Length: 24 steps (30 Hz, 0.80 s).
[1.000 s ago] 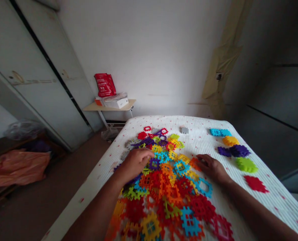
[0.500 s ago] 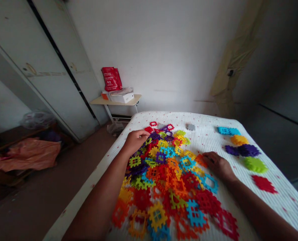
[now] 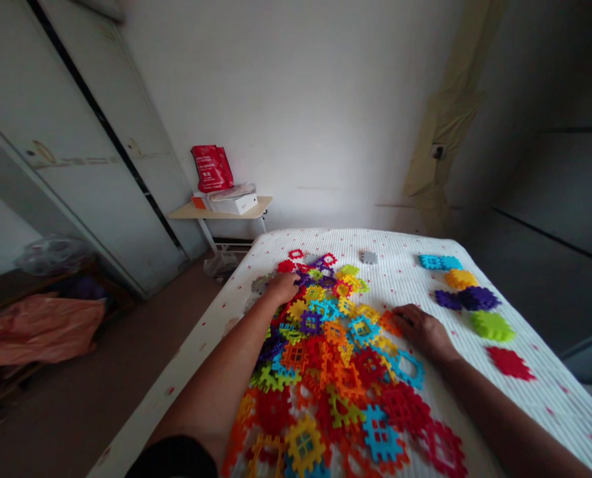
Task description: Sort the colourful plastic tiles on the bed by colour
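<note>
A heap of interlocking plastic tiles (image 3: 312,323) in many colours, several with window cut-outs, covers the middle of the bed. At the heap's far left side is my left hand (image 3: 282,287), its fingers curled down among purple and red tiles; what lies under them is hidden. Grey tiles (image 3: 262,284) show just left of that hand. My right hand (image 3: 423,330) rests at the heap's right side with bent fingers, the tips against an orange tile (image 3: 390,323). Whether it pinches that tile is not clear.
Along the bed's right side sit separate groups: blue tiles (image 3: 439,262), yellow tiles (image 3: 460,279), purple tiles (image 3: 470,299), green tiles (image 3: 493,326) and red tiles (image 3: 510,362). A grey tile (image 3: 368,257) lies near the far edge. Beyond stands a small table (image 3: 179,211).
My left hand has shifted inward over the heap, and grey tiles now show at its left. The right hand stays by the orange tile. The whole view has swung slightly.
</note>
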Tool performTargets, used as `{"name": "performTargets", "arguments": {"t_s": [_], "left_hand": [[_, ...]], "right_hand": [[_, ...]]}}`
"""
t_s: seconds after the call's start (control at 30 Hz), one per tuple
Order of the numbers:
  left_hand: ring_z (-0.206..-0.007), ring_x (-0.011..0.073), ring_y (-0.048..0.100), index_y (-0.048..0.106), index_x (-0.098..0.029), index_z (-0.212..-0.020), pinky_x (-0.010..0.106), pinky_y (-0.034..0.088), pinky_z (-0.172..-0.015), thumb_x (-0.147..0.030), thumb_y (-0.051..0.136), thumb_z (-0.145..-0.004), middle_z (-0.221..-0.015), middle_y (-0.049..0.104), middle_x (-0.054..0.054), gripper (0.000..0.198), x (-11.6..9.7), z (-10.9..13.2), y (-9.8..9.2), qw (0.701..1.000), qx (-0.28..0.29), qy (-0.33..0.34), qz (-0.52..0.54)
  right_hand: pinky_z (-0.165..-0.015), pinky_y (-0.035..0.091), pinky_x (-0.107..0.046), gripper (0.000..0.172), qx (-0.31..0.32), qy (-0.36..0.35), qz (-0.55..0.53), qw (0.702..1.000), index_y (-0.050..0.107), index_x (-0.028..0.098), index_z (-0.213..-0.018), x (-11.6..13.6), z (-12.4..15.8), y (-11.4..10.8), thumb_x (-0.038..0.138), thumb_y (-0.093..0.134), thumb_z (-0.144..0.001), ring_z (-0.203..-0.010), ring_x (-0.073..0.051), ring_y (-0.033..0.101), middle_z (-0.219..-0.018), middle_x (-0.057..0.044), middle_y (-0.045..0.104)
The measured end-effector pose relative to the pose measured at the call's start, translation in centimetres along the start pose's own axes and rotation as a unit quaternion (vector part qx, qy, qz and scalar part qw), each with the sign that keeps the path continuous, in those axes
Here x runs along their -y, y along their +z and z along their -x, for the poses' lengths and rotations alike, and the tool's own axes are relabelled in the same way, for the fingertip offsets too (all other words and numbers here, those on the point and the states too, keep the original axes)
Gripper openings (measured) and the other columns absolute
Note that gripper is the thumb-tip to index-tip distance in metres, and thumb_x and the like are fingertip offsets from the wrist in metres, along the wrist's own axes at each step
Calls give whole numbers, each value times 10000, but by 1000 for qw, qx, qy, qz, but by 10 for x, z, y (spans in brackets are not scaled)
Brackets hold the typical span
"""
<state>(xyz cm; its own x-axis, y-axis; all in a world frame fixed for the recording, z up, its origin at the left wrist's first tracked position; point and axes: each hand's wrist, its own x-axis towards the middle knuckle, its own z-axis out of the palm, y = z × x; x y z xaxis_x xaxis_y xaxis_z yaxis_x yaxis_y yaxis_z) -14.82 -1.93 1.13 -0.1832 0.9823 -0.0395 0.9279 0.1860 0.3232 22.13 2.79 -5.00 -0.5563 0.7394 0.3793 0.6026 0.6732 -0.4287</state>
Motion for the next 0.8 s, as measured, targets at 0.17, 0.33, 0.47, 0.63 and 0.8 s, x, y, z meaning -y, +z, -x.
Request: {"name": "performTargets", "arguments": {"t_s": [0.17, 0.33, 0.47, 0.63, 0.8], "left_hand": [[-999, 204, 564, 540, -162, -1124, 429, 484, -846, -341, 530, -855, -1154, 561, 85, 324, 2, -2, 3, 1000, -5, -2, 6], [-975, 198, 572, 534, -163, -1132, 415, 495, -824, -342, 525, -858, -1145, 563, 84, 328, 6, -5, 5, 998, -29, -14, 48], [-975, 199, 572, 537, -164, -1128, 411, 497, -823, -342, 523, -859, -1145, 564, 81, 323, 11, -8, 5, 993, -60, -29, 99], [-975, 201, 575, 547, -154, -1109, 418, 492, -828, -351, 526, -856, -1131, 573, 79, 321, 13, -6, 1, 981, -103, -45, 159], [-845, 160, 617, 540, -170, -1142, 289, 473, -793, -197, 459, -840, -906, 657, 38, 314, -2, 3, -9, 968, -116, -40, 217]], "right_hand": [[-729, 500, -279, 318, 4, -2, -8, 1000, 644, 223, -967, -1, 0, 0, 412, 401, -888, -825, -173, 632, -949, -53, 658], [-717, 501, -276, 309, -5, -2, -10, 1000, 654, 233, -956, -1, -1, 0, 404, 408, -879, -811, -172, 633, -930, -49, 665], [-713, 499, -281, 305, 1, 3, -7, 1000, 648, 226, -948, -2, -1, 1, 399, 405, -883, -809, -173, 631, -929, -51, 662], [-716, 492, -282, 300, 7, 5, -10, 1000, 637, 229, -954, 0, -2, 1, 401, 401, -885, -818, -177, 628, -936, -58, 655], [-710, 487, -268, 304, 11, 20, 4, 1000, 646, 219, -924, 10, -3, -4, 378, 390, -886, -803, -170, 624, -907, -62, 653]]}}
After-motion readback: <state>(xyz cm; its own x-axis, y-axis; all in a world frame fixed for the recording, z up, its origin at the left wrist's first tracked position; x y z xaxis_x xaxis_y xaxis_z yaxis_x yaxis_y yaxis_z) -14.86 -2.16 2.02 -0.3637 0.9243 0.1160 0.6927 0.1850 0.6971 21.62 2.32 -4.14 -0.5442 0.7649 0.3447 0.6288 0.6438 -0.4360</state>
